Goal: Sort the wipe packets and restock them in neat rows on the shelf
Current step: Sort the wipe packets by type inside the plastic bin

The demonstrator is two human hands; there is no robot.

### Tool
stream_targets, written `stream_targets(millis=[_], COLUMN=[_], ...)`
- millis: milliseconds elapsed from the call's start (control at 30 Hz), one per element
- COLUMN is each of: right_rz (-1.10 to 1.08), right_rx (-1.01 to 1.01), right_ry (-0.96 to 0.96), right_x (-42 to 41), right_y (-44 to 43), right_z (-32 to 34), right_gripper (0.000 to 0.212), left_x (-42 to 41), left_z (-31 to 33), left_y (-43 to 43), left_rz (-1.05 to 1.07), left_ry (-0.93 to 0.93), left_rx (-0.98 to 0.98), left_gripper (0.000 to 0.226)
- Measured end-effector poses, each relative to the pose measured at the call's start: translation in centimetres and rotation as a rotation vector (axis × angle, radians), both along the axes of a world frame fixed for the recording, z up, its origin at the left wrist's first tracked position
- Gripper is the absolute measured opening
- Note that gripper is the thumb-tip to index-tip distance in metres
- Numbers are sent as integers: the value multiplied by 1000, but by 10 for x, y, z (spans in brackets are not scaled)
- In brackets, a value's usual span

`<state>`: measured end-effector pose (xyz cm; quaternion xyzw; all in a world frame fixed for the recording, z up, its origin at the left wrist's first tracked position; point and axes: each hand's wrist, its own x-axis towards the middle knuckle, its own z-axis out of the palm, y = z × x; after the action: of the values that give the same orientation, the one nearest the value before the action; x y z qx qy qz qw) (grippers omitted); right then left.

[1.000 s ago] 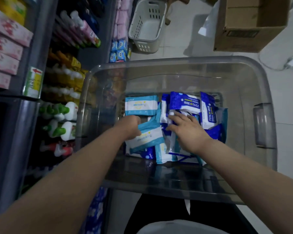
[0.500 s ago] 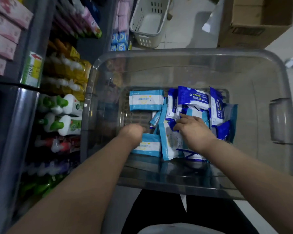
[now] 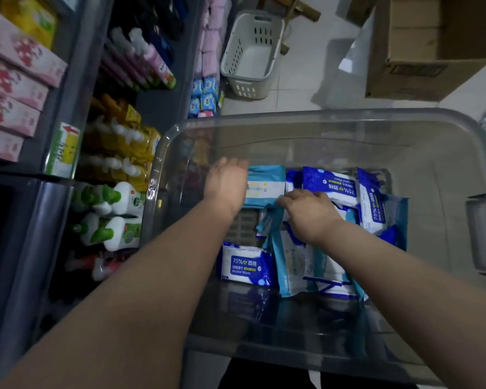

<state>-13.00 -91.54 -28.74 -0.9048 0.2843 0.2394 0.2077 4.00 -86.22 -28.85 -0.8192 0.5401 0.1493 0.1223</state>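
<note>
Our clear bin [image 3: 306, 116] holds the wipe packets [image 3: 295, 265] heaped rightward, with a light-blue packet [image 3: 264, 186] at its far side. Our blurred left hand [image 3: 226, 183] meets that packet's left end, and we cannot tell its grip. Our right hand [image 3: 309, 214] touches the right end with nearly straight fingers [image 3: 292, 197].

I see a clear glossy plastic bin [image 3: 306, 127], shiny film wipe packets [image 3: 246, 266], a matt cardboard box [image 3: 410, 77].

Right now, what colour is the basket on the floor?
The basket is white, with slots in its sides. It shows best in the head view.
</note>
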Motion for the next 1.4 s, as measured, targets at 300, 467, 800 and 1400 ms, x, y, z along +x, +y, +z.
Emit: stream_targets(millis=[300,467,800,1400], right_rz=[145,135,137,11], right_rx=[5,-76,-131,-22], right_ry=[209,209,197,-125], right_x=[13,16,29,-67], right_y=[6,9,11,18], right_z=[-17,-14,-28,21], right_gripper=[73,79,72,62], left_x=[-27,-7,1,-49], left_z=[-25,-29,-40,-16], left_y=[36,35,47,68], left_rz=[24,-84,-167,205], left_ry=[177,74,-134,453], left_rx=[77,67,49,318], left_gripper=[61,78,66,17])
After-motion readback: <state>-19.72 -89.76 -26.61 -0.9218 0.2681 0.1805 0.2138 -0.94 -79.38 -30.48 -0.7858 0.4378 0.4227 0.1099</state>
